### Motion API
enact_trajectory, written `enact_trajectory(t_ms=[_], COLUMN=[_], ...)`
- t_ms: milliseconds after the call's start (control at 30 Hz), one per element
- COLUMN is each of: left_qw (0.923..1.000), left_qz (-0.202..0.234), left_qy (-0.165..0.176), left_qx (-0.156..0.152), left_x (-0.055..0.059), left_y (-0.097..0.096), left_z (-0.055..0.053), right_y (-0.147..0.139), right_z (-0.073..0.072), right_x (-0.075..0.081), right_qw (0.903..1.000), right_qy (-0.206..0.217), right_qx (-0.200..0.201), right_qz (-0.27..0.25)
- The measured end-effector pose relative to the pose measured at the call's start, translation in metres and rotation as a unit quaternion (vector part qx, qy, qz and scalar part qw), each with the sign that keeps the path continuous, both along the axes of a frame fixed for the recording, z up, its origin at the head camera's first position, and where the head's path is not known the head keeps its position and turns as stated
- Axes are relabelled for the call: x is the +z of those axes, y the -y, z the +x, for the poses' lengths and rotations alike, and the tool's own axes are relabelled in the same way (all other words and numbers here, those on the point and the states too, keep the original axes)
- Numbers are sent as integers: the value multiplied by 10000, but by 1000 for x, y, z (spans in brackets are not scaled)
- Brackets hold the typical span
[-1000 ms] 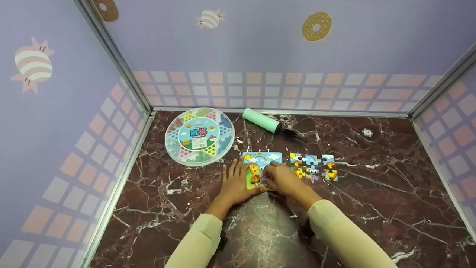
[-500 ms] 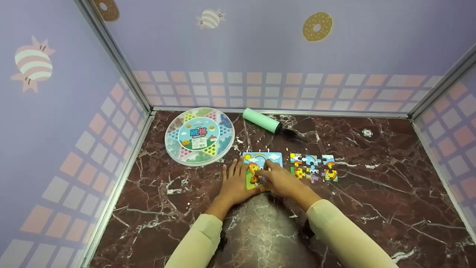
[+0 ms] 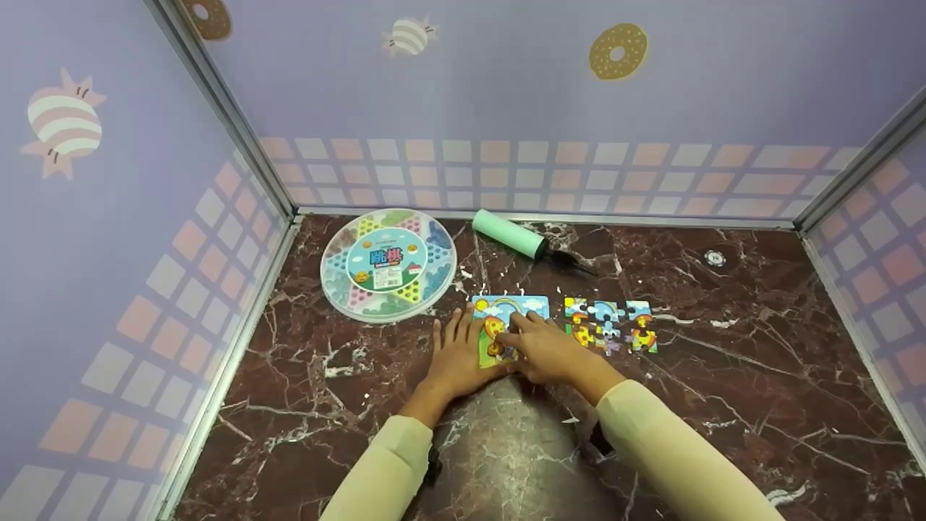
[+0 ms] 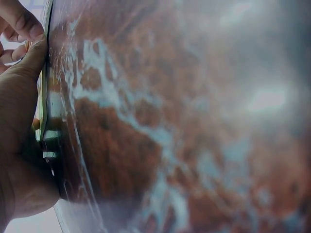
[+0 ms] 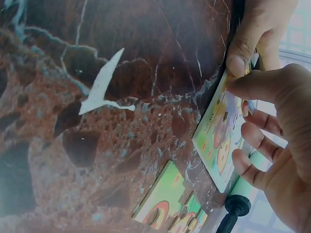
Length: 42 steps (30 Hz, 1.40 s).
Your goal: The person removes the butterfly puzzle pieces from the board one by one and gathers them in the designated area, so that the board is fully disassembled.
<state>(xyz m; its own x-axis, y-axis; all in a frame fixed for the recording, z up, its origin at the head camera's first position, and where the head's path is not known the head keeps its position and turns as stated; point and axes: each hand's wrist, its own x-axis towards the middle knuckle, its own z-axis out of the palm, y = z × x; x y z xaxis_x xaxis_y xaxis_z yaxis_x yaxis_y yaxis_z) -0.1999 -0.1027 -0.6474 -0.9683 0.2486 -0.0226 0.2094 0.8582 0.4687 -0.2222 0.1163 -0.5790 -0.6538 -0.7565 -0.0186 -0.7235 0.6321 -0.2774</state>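
A small cartoon jigsaw board (image 3: 494,329) with a rainbow, sun and mushroom lies flat on the marble-patterned surface. Along its left edge rests my left hand (image 3: 457,354), fingers extended and thumb at the near edge. My right hand (image 3: 546,351) is over the board's right half, its fingertips touching the picture and covering that part. In the right wrist view, the two thumbs are close together at the edge of the board (image 5: 214,141), and the right fingers are slightly bent and spread. No loose piece shows clearly in either hand.
Right of the board lie several jigsaw pieces (image 3: 609,329) in a loose grid. A round Chinese checkers box (image 3: 388,266) stands back left. A mint-green hand pump (image 3: 508,234) lies by the rear wall, and a small round chip (image 3: 715,257) sits far right.
My right fingers, bunched together over the middle of the board a second ago, have spread and now press on the picture slightly lower down. My left hand stays in place.
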Motion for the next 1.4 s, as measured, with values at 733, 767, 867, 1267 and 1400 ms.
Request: enact_trajectory(t_ms=[733,767,867,1267,1400], left_qw=[9994,9993,9992,9992,9993], left_qz=[-156,-134,-50,-74,-116], left_qy=[246,261,263,257,259], left_qx=[-211,-237,-289,-283,-258], left_x=[9,10,16,24,25], left_y=[-3,-4,-5,-4,-4], left_z=[5,5,8,10,9], right_y=[-53,-57,-70,-122,-136], right_z=[13,14,14,24,29], right_x=[-14,-14,-14,-20,-23], right_qw=[9903,9890,9843,9800,9785], right_qy=[-677,-725,-878,-853,-931], right_qx=[-382,-372,-268,-552,-570], right_qz=[-1155,-1236,-1506,-1712,-1748])
